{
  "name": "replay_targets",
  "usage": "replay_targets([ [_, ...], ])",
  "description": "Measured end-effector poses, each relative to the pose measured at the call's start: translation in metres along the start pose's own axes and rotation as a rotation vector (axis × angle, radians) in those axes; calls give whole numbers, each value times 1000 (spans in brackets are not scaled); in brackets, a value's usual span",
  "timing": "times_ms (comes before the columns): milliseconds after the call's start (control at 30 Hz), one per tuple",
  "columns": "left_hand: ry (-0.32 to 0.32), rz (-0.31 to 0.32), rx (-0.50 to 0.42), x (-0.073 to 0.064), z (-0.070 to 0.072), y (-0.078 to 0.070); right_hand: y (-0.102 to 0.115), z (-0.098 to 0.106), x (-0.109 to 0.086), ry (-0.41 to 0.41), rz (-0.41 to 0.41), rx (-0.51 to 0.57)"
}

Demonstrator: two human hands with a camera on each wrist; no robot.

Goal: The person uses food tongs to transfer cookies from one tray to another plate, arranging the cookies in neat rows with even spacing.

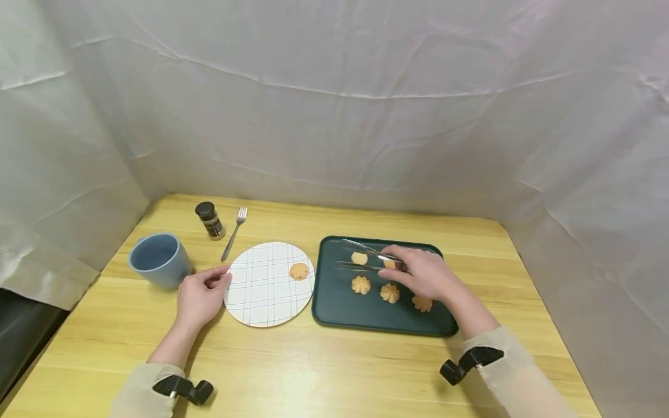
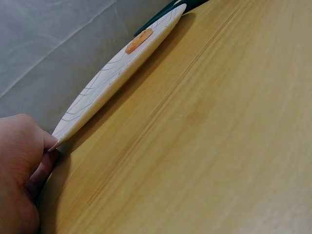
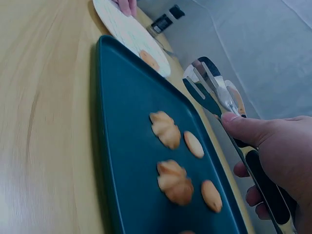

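Note:
My left hand [image 1: 201, 296] pinches the near-left rim of a white plate [image 1: 256, 284] with a checked line pattern; in the left wrist view the thumb lies over the rim. One round cookie [image 1: 299, 271] sits on the plate's right side. With my right hand [image 1: 425, 273] I hold metal tongs [image 3: 222, 92], their arms spread apart above a dark green tray [image 1: 334, 307]. Nothing shows gripped between the tong tips. Flower-shaped cookies [image 1: 360, 284] lie along the tray's near side, and round cookies [image 1: 359, 258] behind them, partly hidden by the tongs and hand.
A blue mug [image 1: 162, 264] stands left of my left hand. Behind the plate are a small black-capped jar [image 1: 211, 222] and a fork [image 1: 234, 233]. Pale cloth [image 1: 334, 133] hangs around the wooden table [image 1: 292, 371] at the back and sides.

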State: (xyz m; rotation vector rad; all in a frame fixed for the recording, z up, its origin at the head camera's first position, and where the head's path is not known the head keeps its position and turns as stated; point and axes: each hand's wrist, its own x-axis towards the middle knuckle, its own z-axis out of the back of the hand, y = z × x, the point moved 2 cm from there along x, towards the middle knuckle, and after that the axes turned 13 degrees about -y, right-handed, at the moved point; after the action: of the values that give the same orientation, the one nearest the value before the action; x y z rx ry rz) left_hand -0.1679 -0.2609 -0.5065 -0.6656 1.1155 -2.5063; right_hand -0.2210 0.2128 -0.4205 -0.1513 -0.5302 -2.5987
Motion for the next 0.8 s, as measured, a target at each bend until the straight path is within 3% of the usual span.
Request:
replay_targets([
  [433,-5,-1,3,0,1,0,-37,17,-25,-13,-115,15],
  [800,-5,-1,13,0,0,1,-64,21,-40,-30,-167,-18],
])
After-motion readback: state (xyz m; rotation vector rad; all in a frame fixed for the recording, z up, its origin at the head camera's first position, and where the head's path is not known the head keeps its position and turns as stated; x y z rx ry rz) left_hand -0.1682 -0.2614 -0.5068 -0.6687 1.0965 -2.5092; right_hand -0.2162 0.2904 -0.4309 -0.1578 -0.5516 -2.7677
